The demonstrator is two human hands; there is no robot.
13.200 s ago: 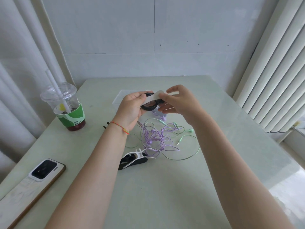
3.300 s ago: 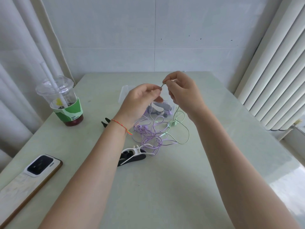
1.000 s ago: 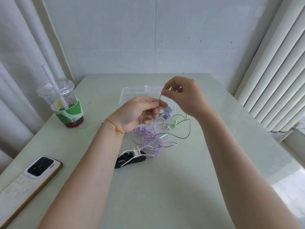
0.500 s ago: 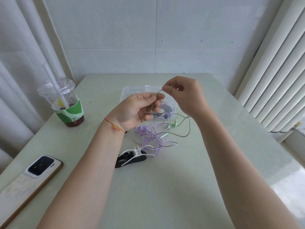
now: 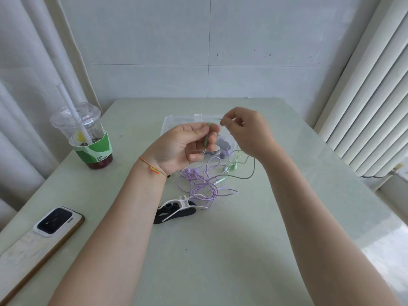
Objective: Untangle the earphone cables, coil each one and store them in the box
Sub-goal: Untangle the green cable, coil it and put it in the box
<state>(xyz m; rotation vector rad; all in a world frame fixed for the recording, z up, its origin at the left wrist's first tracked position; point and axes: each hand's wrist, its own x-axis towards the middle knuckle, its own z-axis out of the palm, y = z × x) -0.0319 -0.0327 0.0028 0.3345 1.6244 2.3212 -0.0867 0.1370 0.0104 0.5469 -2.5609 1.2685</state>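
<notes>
The green earphone cable is raised at one end: the left hand, palm up, pinches the plug end between thumb and fingers, and the right hand pinches what seems to be the same cable a little further along, though the strand is too thin there to be sure. The rest of it hangs down to the table and runs into the purple earphone cable, which lies in loose loops in front of the clear plastic box.

The risk, I think, is in pulling. The green strand crosses the purple loops near the middle, so a hard pull upward could tighten a knot or drag the whole heap off its place. The thin cable could also slip out of the pinch.

By count: two loose cables, one green and one purple; one box, with a dark coil already inside, as far as I can see; two cable winders, one white lying on one black; one drink cup with a straw at the left; one phone at the near left edge.
</notes>
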